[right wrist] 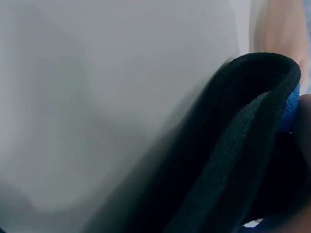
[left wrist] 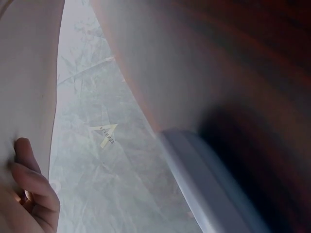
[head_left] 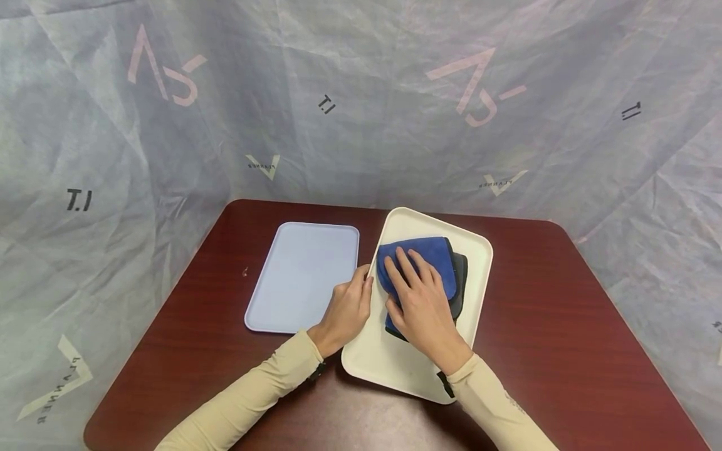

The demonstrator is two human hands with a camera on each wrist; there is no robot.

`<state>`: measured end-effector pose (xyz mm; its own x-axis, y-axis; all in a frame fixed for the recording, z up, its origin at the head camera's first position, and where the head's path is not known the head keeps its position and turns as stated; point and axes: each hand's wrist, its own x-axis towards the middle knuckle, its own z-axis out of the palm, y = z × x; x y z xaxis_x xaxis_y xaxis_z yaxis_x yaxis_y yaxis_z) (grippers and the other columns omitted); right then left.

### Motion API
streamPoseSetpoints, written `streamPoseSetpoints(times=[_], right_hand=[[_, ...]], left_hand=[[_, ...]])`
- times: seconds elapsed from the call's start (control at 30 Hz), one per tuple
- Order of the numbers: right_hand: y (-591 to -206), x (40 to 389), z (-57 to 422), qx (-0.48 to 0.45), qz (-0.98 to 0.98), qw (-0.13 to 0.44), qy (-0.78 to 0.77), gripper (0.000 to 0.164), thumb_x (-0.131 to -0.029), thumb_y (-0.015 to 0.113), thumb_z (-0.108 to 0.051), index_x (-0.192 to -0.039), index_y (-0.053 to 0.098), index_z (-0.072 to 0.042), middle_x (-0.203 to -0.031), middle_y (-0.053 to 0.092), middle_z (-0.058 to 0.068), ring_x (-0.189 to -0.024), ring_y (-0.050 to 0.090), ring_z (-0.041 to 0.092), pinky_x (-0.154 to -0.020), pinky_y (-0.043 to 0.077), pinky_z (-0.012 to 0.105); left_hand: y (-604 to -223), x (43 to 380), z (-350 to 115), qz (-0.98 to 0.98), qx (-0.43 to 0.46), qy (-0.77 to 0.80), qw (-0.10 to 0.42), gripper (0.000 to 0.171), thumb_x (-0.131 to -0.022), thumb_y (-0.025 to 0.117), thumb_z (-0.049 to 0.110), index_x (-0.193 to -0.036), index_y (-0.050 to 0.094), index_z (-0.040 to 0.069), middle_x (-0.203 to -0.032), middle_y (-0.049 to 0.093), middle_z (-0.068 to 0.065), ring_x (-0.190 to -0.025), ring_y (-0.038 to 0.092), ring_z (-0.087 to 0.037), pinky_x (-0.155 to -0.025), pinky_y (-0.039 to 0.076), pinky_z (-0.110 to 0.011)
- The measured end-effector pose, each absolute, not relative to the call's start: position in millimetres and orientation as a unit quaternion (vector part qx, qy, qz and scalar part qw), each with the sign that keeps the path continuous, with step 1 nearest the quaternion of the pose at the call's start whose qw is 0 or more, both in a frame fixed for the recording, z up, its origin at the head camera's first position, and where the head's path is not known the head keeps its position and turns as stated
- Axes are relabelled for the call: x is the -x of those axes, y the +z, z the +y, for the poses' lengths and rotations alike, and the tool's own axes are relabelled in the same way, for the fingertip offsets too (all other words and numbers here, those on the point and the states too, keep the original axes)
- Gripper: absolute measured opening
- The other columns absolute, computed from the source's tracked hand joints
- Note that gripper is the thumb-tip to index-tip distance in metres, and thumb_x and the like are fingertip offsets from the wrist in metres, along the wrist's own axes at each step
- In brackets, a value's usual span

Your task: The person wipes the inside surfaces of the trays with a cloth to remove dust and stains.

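Note:
My left hand [head_left: 345, 311] grips the left rim of a cream-white tray [head_left: 414, 373], which sits at an angle and looks tilted. In the left wrist view its curled fingers [left wrist: 39, 194] lie against the tray's pale underside [left wrist: 29, 87]. On that tray lies a folded cloth, blue [head_left: 431, 250] on one face and dark grey [head_left: 459, 288] on the other. Spread over the blue face, my right hand [head_left: 420, 307] presses down with fingers fairly straight. The right wrist view shows the dark folded edge of the cloth [right wrist: 228, 160] close up against the tray.
To the left, a pale lavender tray [head_left: 307, 275] lies flat on the reddish-brown table [head_left: 564, 326], right beside the white tray's edge. Grey printed sheeting [head_left: 361, 113] hangs behind and along both sides of the table.

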<state>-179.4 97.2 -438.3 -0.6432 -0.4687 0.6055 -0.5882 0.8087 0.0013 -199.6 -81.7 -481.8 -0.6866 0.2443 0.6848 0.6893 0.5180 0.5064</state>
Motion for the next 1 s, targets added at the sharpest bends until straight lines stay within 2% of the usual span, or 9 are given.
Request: streamPoseSetpoints(times=[0.5, 0.87, 1.0], right_hand=[[-446.0, 175.3, 131.6, -0.254, -0.912, 0.299, 0.120, 0.058, -0.090, 0.065, -0.019, -0.145, 0.052, -0.007, -0.151, 0.043, 0.020, -0.140, 0.037, 0.039, -0.106, 0.034, 0.060], [-458.2, 169.5, 160.3, -0.221, -0.921, 0.293, 0.132, 0.057, -0.089, 0.064, -0.017, -0.143, 0.053, -0.005, -0.151, 0.044, 0.021, -0.138, 0.038, 0.041, -0.106, 0.032, 0.062], [-461.8, 168.6, 174.0, -0.207, -0.922, 0.296, 0.136, 0.057, -0.088, 0.062, -0.017, -0.143, 0.053, -0.004, -0.150, 0.044, 0.022, -0.137, 0.039, 0.042, -0.106, 0.031, 0.062]], left_hand=[[-482.7, 200.1, -84.4, -0.823, 0.283, -0.405, 0.279, 0.031, -0.109, 0.039, 0.013, -0.130, 0.052, -0.005, -0.080, 0.070, -0.014, -0.062, 0.063, -0.010, -0.053, 0.050, -0.021], [-482.4, 201.3, -84.9, -0.825, 0.280, -0.413, 0.267, 0.032, -0.109, 0.037, 0.014, -0.130, 0.052, -0.004, -0.092, 0.073, -0.020, -0.075, 0.070, -0.013, -0.058, 0.054, -0.022], [-481.4, 202.1, -83.8, -0.822, 0.280, -0.412, 0.275, 0.032, -0.109, 0.038, 0.013, -0.130, 0.052, -0.006, -0.091, 0.072, -0.020, -0.073, 0.070, -0.014, -0.057, 0.054, -0.022]])
